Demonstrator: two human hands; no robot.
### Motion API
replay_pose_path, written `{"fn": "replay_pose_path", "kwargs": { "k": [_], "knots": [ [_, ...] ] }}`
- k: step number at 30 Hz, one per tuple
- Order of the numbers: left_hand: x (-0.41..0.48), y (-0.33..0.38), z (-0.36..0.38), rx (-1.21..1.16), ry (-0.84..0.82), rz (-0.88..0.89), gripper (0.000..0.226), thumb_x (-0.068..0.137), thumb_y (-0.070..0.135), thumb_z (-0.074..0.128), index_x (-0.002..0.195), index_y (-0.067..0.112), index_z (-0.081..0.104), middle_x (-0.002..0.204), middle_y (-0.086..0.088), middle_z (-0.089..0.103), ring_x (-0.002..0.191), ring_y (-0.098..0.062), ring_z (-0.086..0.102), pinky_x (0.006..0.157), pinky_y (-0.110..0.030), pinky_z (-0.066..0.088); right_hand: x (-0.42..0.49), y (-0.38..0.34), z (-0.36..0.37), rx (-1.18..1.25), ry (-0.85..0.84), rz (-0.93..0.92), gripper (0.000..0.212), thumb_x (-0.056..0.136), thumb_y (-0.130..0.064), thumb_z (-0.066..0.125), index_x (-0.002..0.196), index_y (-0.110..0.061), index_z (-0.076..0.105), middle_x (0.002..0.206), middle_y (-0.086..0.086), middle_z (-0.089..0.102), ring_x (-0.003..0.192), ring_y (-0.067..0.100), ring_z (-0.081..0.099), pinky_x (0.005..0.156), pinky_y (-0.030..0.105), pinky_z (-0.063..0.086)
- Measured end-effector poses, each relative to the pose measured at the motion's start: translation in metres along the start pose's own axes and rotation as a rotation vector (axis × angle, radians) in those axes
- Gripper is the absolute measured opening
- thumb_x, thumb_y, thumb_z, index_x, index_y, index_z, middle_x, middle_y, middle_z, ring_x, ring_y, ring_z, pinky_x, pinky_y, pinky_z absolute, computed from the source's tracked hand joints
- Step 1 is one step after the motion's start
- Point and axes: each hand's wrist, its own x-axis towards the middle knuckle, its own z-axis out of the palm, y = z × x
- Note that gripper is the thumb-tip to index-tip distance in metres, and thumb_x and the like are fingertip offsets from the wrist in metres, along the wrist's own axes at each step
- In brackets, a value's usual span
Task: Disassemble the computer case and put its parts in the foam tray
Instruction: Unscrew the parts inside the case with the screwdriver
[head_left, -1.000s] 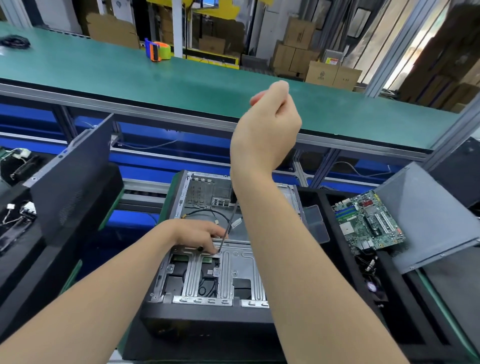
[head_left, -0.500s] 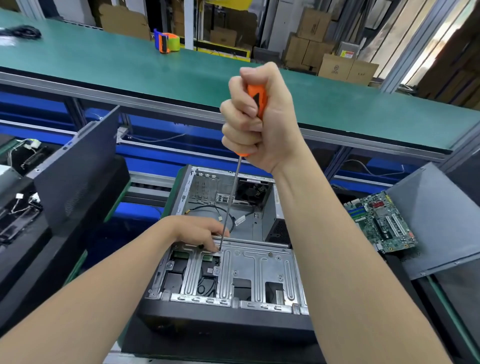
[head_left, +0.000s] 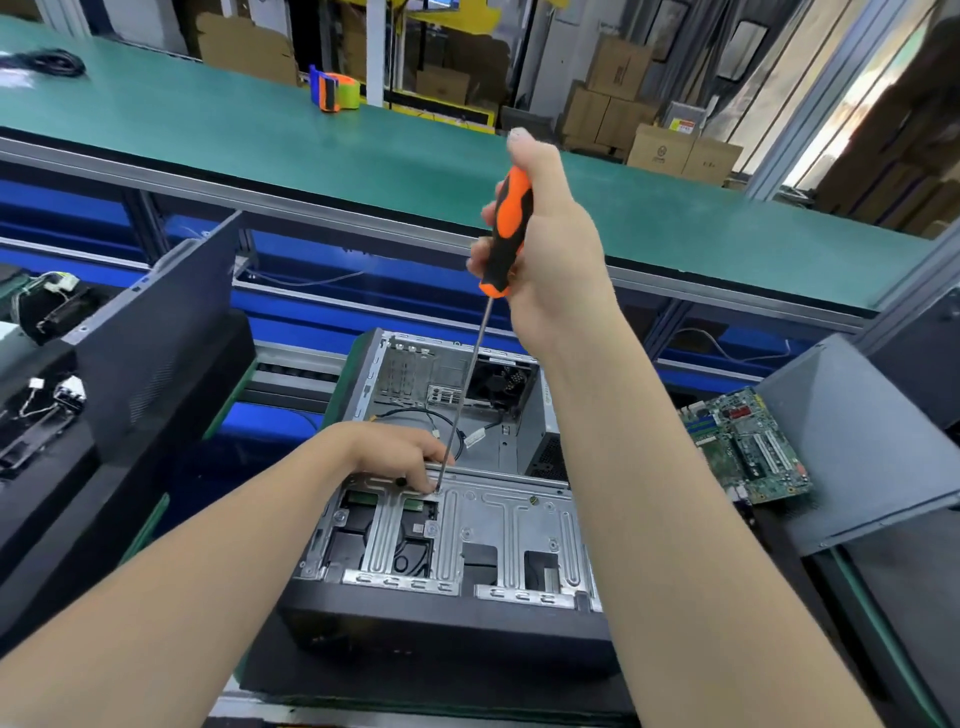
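Working a screw (head_left: 438, 488) on the cage (head_left: 509, 519). The right hand (head_left: 550, 260) is wrapped round the screwdriver (head_left: 506, 234) handle, and the left hand (head_left: 395, 452) pinches the shaft at its tip. The case (head_left: 441, 613) lies open on its side, directly in front of the person. Done, by appearance: panel (head_left: 841, 441) off and board (head_left: 748, 447) out, both lying at right. Left to do: cage, fan (head_left: 506, 382) and cables (head_left: 415, 415) are inside, and a brass screw (head_left: 532, 500) shows. Judged about midway.

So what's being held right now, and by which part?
The right hand grips the screwdriver by its orange-and-black handle. The left hand rests on the drive cage at the tip; whether it pinches the shaft cannot be told.
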Motion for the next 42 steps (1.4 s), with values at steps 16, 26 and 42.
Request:
{"fn": "replay_pose_path", "kwargs": {
  "k": [16,26,42],
  "knots": [
    [0.001,0.006,0.006,-0.069,0.054,0.098,0.023,0.096,-0.001,0.044,0.073,-0.002,0.043,0.072,-0.006,0.036,0.062,-0.014,0.033,0.062,-0.024,0.033,0.01,0.006,0.018,0.155,-0.614,0.022,0.054,0.105,-0.037,0.031,0.058,-0.013,0.041,0.045,-0.003,0.022,0.038,0.013,0.012,0.043,0.019,0.015],
    [0.006,0.002,0.006,0.039,0.041,0.143,0.028,0.106,0.03,0.055,0.08,0.02,0.053,0.065,0.017,0.046,0.058,-0.002,0.043,0.061,-0.015,0.038,0.019,0.003,0.005,0.323,-0.979,0.228,0.048,0.096,-0.041,0.029,0.059,-0.013,0.039,0.043,0.0,0.024,0.036,0.007,0.008,0.041,0.019,0.008],
    [0.005,-0.002,0.006,0.125,0.049,0.155,0.022,0.102,0.043,0.058,0.107,0.023,0.066,0.097,0.008,0.07,0.087,-0.013,0.064,0.085,-0.04,0.052,-0.023,0.004,0.039,-0.134,0.505,-0.296,0.028,0.109,-0.032,0.048,0.089,-0.017,0.061,0.076,-0.005,0.065,0.064,0.007,0.063,0.059,0.023,0.048]
  ]
}}
